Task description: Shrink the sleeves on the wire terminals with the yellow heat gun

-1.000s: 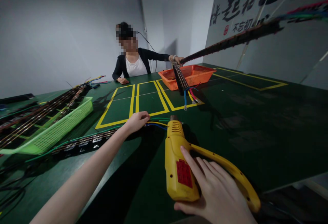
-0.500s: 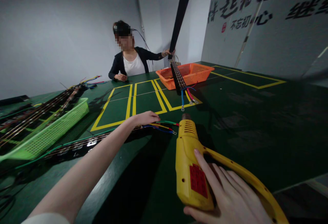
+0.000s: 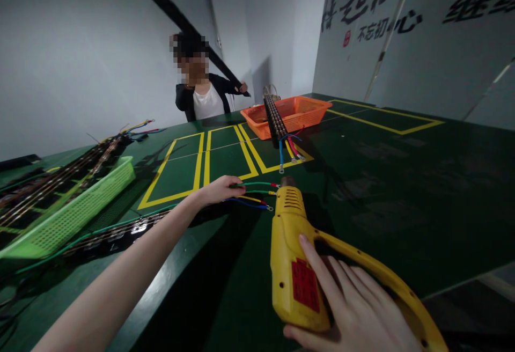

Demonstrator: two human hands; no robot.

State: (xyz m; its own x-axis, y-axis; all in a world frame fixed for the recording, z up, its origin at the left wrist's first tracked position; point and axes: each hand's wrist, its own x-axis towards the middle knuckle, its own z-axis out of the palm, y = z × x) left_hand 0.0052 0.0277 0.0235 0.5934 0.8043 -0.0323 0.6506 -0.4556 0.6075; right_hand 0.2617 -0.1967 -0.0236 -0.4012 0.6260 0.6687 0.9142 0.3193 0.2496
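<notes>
My right hand (image 3: 358, 303) is wrapped around a yellow heat gun (image 3: 285, 244) with a red label. Its metal nozzle (image 3: 287, 181) points away from me, beside the wire ends. My left hand (image 3: 221, 189) is closed on a bundle of wires, including a green wire (image 3: 258, 183) with a red sleeve and a blue wire (image 3: 251, 205). Ring terminals (image 3: 270, 208) tip the wires, close to the left side of the nozzle. From under my left forearm, a long dark strip assembly (image 3: 137, 227) runs left along the table; part of it is hidden.
A light green basket (image 3: 76, 212) at left bears several long strip assemblies (image 3: 52, 191). Farther back, an orange basket (image 3: 309, 121) has another wired strip (image 3: 276, 118) across its rim. Opposite, a co-worker (image 3: 207, 100) holds a long black bar (image 3: 169, 8). Yellow tape (image 3: 197, 169) marks the green table.
The co-worker's black bar has swung from leaning right to slanting left, across the head. By the nozzle, another yellow wire end now shows below the green one. My hands keep their holds.
</notes>
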